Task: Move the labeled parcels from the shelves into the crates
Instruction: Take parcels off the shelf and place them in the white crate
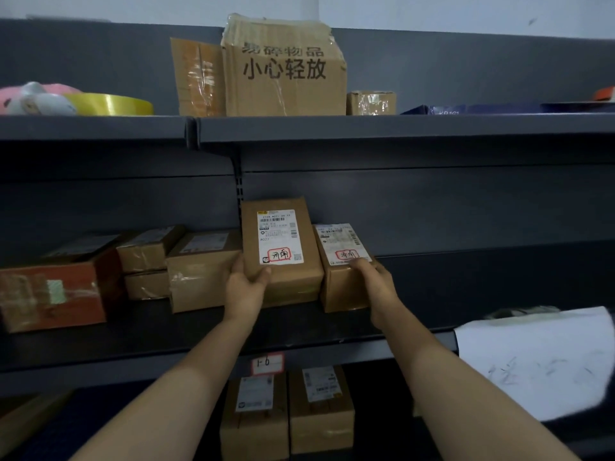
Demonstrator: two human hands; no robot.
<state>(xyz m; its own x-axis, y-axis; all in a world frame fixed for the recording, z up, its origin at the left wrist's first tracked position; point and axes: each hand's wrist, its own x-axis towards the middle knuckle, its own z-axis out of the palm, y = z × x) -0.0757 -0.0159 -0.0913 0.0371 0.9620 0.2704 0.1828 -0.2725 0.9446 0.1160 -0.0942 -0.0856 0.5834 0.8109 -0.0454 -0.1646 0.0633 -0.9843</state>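
Gripping tall parcel: left hand; short parcel: right hand; fingertips obsc.

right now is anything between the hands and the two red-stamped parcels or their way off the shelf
Nothing visible. The left hand grips the taller parcel, the right hand grips the shorter parcel, and the shelf in front is bare. No crates in view.

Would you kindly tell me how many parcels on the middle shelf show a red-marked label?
2: the tall parcel held by the left hand, and the lower parcel beside it gripped by the right hand. Labels on boxes further left are too blurred to judge.
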